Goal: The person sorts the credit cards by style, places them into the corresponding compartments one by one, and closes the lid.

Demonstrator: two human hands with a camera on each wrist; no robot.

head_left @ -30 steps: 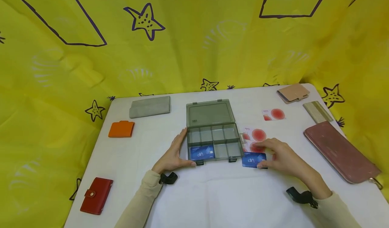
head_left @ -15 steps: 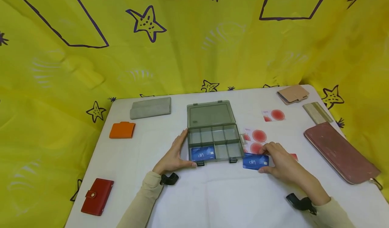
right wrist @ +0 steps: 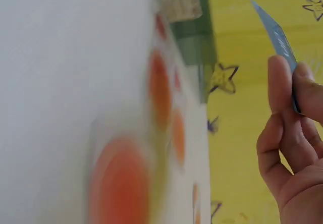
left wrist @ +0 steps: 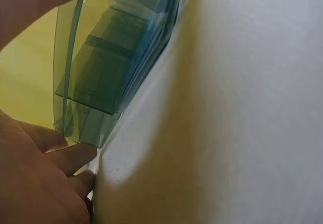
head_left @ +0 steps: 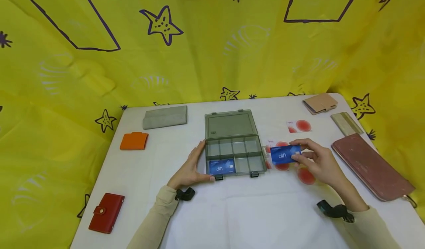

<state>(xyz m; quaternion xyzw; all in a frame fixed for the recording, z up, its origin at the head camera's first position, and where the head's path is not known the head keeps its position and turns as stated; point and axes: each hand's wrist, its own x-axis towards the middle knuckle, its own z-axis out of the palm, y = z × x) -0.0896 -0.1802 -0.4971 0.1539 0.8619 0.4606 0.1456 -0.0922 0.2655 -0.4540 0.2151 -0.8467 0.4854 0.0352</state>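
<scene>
A clear grey-green compartment box (head_left: 244,167) lies with its lid (head_left: 230,124) folded back; one blue VIP card (head_left: 221,166) sits in its front left compartment. My left hand (head_left: 189,171) rests along the box's left side, thumb at the front edge, fingers spread. In the left wrist view, fingertips (left wrist: 83,153) touch the end of the box. My right hand (head_left: 322,164) pinches another blue VIP card (head_left: 280,155) between thumb and fingers, raised above the table to the right of the box. The right wrist view shows that card (right wrist: 280,42) edge-on. Red-and-white cards (head_left: 305,176) lie beneath.
Another red-and-white card (head_left: 299,126) lies farther back. Along the right are a tan wallet (head_left: 320,103), a beige striped holder (head_left: 346,123) and a long maroon wallet (head_left: 372,168). On the left lie a grey wallet (head_left: 165,117), an orange card holder (head_left: 134,141) and a red wallet (head_left: 107,213).
My right hand has lifted the blue VIP card off the table and moved it up and slightly right, uncovering a red-and-white card. The left hand stays at the box.
</scene>
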